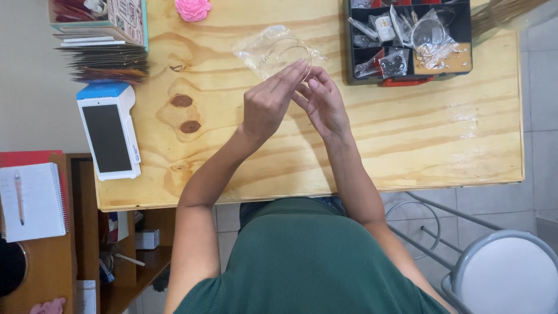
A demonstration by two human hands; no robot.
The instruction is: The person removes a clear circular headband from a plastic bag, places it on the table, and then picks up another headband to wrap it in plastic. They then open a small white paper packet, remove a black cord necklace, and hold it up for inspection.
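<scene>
Bag (261,49) | beyond fingertips of left hand (268,104) and right hand (323,104) | touching

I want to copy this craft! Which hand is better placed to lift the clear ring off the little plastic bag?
Probably the left hand. Its fingers already reach onto the clear ring, over the plastic bag. The right hand sits beside it, its fingers only at the ring's near edge.
</scene>
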